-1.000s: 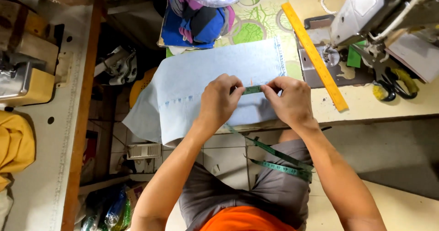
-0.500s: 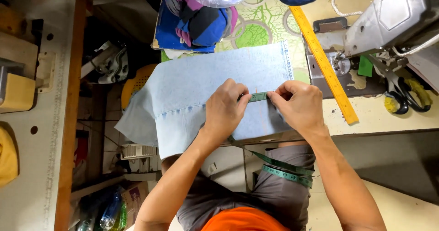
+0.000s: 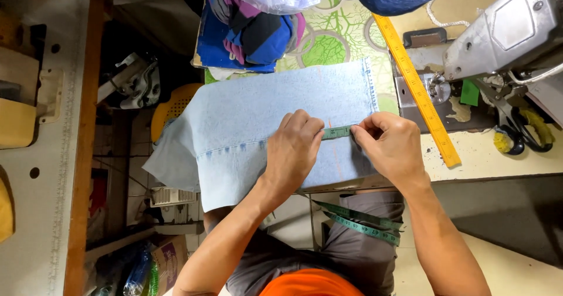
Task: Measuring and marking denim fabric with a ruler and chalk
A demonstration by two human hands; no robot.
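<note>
Both hands have slid toward the frame's centre, the left hand flattening onto the light-blue denim cloth.

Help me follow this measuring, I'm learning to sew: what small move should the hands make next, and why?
Probably hold the green tape measure taut and read it at the faint orange line. The left hand and right hand pinch a short stretch of tape flat on the pale denim, right across that line.

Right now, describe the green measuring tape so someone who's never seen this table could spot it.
Start at the pale blue denim spread on the sewing table. Both hands pin a thin strip across it, left hand and right hand. That is the green measuring tape: soft and narrow, unlike the stiff yellow ruler nearby.
</note>
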